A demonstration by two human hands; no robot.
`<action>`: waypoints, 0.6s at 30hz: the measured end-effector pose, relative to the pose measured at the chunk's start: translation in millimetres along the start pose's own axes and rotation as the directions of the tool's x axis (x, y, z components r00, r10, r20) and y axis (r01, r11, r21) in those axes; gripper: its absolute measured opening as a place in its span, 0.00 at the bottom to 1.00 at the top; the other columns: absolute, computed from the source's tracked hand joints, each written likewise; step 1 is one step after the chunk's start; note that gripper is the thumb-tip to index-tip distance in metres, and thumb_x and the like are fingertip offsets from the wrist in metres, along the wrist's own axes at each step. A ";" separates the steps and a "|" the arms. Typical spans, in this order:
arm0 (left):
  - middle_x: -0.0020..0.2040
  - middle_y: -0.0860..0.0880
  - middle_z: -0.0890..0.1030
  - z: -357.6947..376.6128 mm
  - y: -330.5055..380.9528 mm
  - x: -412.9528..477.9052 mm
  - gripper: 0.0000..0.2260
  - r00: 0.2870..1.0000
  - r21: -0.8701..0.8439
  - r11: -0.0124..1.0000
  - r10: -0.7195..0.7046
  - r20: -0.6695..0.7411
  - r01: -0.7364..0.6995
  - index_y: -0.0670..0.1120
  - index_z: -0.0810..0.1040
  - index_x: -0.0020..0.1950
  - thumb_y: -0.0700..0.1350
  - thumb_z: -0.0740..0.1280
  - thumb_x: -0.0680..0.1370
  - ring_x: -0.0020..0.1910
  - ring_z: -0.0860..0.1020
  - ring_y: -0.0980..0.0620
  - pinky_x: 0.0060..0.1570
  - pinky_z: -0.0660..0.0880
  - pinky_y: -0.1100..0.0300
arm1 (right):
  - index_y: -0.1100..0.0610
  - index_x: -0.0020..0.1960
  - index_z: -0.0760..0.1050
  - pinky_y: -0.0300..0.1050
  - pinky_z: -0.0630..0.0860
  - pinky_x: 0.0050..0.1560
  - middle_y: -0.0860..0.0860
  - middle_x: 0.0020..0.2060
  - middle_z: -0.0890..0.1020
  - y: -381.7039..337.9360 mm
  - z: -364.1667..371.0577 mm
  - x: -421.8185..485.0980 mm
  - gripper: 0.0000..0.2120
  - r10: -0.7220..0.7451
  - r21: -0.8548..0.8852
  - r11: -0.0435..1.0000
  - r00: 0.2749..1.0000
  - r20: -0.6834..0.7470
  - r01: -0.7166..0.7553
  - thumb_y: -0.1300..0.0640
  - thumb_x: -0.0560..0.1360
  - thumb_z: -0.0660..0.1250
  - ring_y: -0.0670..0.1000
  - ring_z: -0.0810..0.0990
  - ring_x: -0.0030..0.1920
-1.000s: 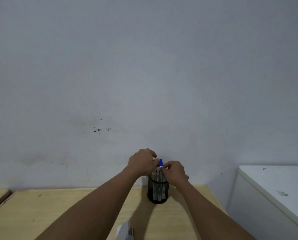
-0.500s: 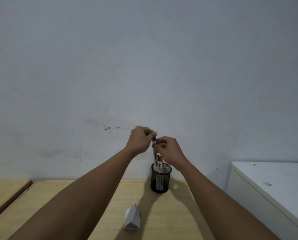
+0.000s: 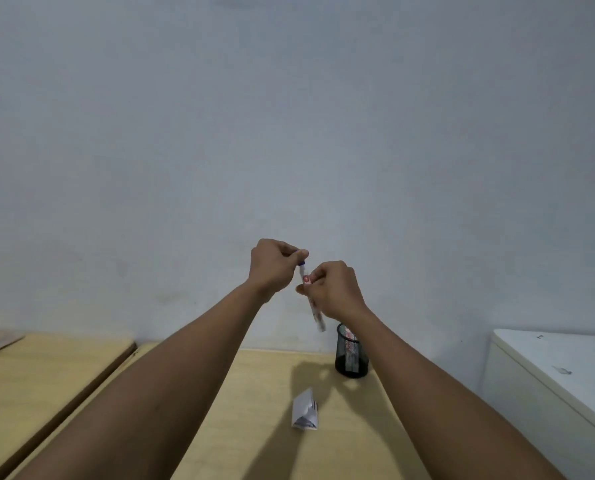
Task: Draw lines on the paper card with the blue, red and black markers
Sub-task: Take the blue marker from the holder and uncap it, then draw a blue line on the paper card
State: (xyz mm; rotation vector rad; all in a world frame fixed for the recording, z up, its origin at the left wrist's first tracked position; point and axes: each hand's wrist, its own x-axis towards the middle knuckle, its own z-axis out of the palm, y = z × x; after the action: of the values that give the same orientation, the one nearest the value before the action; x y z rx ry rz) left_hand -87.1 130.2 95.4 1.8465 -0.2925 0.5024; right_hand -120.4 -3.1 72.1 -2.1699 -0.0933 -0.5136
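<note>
Both hands hold the blue marker (image 3: 315,315) in the air above the desk, tilted with its blue cap uppermost. My left hand (image 3: 273,266) pinches the blue cap end. My right hand (image 3: 334,289) grips the white barrel lower down. Under my right wrist stands a black mesh pen cup (image 3: 351,356) on the wooden desk (image 3: 254,427), with other markers inside; their colours are hard to tell. A folded white paper card (image 3: 304,410) stands on the desk in front of the cup.
A grey wall fills most of the view. A white cabinet (image 3: 562,375) stands to the right of the desk. A second wooden surface (image 3: 43,368) adjoins on the left, with a gap between.
The blue marker has come fully out of the cup and risen with both hands. The view has tipped down and left, showing more desk and the card.
</note>
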 end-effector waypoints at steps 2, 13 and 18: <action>0.42 0.49 0.86 -4.4 0.4 -2.1 0.08 0.999 -0.005 1.000 0.010 -0.047 -0.010 0.41 0.87 0.45 0.45 0.74 0.76 0.42 0.81 0.57 0.37 0.72 0.66 | 0.58 0.36 0.79 0.53 0.82 0.46 0.57 0.37 0.86 1.9 8.3 -5.9 0.10 0.007 -0.005 1.000 1.000 -0.030 -0.007 0.56 0.68 0.79 0.58 0.86 0.40; 0.43 0.55 0.86 -21.1 -142.7 -58.7 0.07 0.981 0.338 0.924 -0.192 0.003 0.180 0.53 0.85 0.48 0.52 0.75 0.73 0.47 0.83 0.54 0.55 0.78 0.51 | 0.60 0.51 0.83 0.43 0.79 0.48 0.52 0.41 0.86 71.7 46.0 -42.2 0.13 0.085 0.134 0.987 0.995 0.044 -0.090 0.53 0.72 0.76 0.52 0.86 0.44; 0.42 0.59 0.83 -9.6 -191.1 -88.0 0.04 0.951 0.477 0.845 -0.303 0.055 0.241 0.55 0.83 0.46 0.51 0.74 0.73 0.49 0.81 0.53 0.56 0.72 0.52 | 0.54 0.62 0.76 0.50 0.80 0.51 0.53 0.41 0.87 95.0 61.3 -50.8 0.19 0.106 0.182 0.975 0.988 0.110 -0.125 0.53 0.73 0.75 0.51 0.87 0.44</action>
State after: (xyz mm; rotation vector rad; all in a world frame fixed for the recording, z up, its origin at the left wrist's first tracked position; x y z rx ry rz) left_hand -82.5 197.4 -104.2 2.3518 0.0178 0.2652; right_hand -123.2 -7.3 -51.8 -2.0008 -0.0666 -0.3160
